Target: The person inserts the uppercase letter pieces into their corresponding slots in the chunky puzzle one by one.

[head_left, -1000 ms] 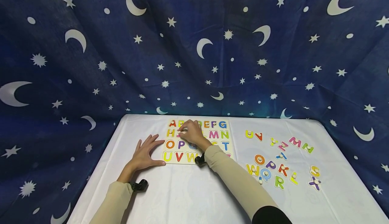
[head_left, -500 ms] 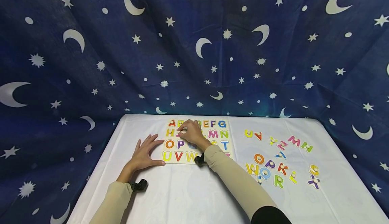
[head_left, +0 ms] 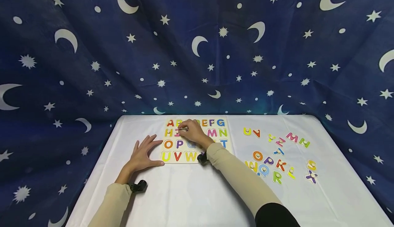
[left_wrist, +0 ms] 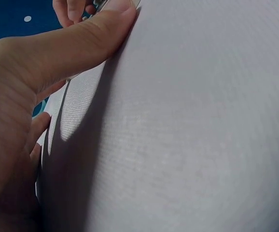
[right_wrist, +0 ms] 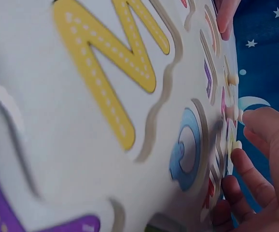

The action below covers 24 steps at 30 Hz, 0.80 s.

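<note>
A wooden alphabet puzzle board (head_left: 184, 162) lies at the back middle of the table. My left hand (head_left: 142, 157) rests at its left edge, fingers spread, thumb at the near corner. In the left wrist view the thumb (left_wrist: 81, 43) lies along that edge. My right hand (head_left: 194, 131) is over the second row, fingers bent, beside the pink letter I (head_left: 177, 133). That letter's knob (right_wrist: 232, 113) shows right by a fingertip in the right wrist view. A knobbed letter H (head_left: 168, 132) sits left of it; the right hand hides part of the board.
Several loose knobbed letters lie right of the board, including a yellow U (head_left: 247, 131), an orange O (head_left: 258, 156), a green R (head_left: 277, 177) and a purple X (head_left: 311, 176). Behind the white-covered table (head_left: 184, 199) hangs a blue star-and-moon curtain (head_left: 172, 49).
The head view has shifted slightly, so everything sits a little further left. My right fingertips have eased back and right from the letter I, which shows more fully. My left hand keeps its place.
</note>
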### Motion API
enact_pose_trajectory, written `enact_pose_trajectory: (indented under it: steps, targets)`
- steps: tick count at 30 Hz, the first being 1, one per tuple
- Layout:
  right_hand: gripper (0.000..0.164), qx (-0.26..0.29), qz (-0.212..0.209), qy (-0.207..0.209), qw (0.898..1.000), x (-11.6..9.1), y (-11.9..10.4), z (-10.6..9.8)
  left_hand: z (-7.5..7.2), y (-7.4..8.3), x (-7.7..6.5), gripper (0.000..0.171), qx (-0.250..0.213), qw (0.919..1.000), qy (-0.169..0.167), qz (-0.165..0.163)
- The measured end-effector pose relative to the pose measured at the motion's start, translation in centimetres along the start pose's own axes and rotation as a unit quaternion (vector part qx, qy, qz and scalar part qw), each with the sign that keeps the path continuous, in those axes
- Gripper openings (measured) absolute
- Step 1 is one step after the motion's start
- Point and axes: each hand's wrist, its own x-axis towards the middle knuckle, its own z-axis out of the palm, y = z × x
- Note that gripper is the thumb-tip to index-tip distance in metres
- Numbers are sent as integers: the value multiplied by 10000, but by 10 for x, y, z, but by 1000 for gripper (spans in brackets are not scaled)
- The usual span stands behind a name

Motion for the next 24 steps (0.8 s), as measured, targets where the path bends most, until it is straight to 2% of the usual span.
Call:
enact_pose_trajectory:
  steps: [8, 13, 17, 24]
  targets:
    - [20, 44, -73, -75, 9999, -7, -3, -12, 1, -1, 1, 96, -53, 9999, 66, 102]
    - [29, 218, -104, -195, 9995, -14, -4, -25, 4, -3, 1, 97, -54, 9999, 74, 116]
    - [35, 205, -110, -399, 9989, -23, -2, -44, 5, -3, 1, 96, -68, 10000, 38, 54]
    - [41, 36, -117, -602, 9981, -41, 3, -92, 2, -1, 1, 96, -45, 9999, 80, 123]
